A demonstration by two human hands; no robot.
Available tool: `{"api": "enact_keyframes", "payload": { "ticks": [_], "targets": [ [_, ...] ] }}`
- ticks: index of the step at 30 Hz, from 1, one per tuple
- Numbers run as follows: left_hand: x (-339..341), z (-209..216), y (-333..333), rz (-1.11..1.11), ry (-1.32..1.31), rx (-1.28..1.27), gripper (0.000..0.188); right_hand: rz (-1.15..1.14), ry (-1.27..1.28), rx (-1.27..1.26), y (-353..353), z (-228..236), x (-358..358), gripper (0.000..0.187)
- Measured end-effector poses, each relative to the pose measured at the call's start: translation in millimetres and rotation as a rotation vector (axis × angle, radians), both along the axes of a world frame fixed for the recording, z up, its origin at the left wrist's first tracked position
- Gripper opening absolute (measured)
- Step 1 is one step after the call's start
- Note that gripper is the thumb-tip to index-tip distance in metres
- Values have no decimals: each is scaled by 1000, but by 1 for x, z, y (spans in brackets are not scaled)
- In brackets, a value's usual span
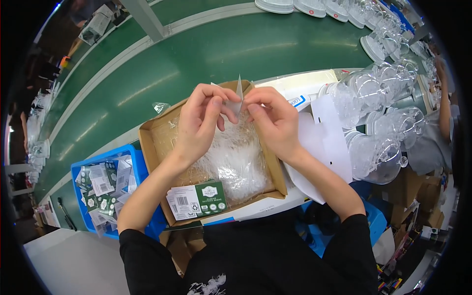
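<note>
Over a shallow cardboard box (147,147), my two hands meet. My left hand (200,120) is closed on a small folded card (239,91), which stands edge-on between the hands. My right hand (271,118) pinches close beside the card's right side; whatever lies between its fingertips is too small to make out. Below the hands, a heap of thin whitish, clear plastic strands (241,164) fills much of the box. At the box's front left corner lies a stack of green and white printed cards (199,200).
A blue bin (78,172) full of similar cards stands left of the box. White sheets (324,147) lie to the right, beside rows of clear domes on white bases (378,152). Beyond runs a green conveyor belt (206,54). Another person's arm (444,113) shows at the far right.
</note>
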State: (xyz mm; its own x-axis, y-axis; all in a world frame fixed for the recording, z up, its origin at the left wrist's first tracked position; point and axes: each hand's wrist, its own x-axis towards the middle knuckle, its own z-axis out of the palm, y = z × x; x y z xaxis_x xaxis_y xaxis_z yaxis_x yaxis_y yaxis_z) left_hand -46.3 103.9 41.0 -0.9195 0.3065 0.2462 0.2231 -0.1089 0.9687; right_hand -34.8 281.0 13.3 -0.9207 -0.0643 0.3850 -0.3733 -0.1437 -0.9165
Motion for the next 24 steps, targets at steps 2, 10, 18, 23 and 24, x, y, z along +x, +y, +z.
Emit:
{"api": "enact_keyframes", "payload": {
  "ticks": [2, 10, 18, 23, 24],
  "targets": [
    [-1, -1, 0, -4, -20, 19, 11, 16, -14, -27, 1, -1, -1, 11],
    [3, 1, 0, -26, 69, -172, 16, 60, -4, 53, 1, 1, 6, 12],
    [-2, -4, 2, 6, 155, -144, 36, 26, -140, -66, 1, 5, 7, 14],
    [-4, 2, -1, 0, 234, -224, 37, 16, 2, 75, -1, 4, 2, 11],
    [-4, 3, -1, 2, 241, -246, 37, -11, 23, 86, -2, 3, 3, 10]
  ]
}}
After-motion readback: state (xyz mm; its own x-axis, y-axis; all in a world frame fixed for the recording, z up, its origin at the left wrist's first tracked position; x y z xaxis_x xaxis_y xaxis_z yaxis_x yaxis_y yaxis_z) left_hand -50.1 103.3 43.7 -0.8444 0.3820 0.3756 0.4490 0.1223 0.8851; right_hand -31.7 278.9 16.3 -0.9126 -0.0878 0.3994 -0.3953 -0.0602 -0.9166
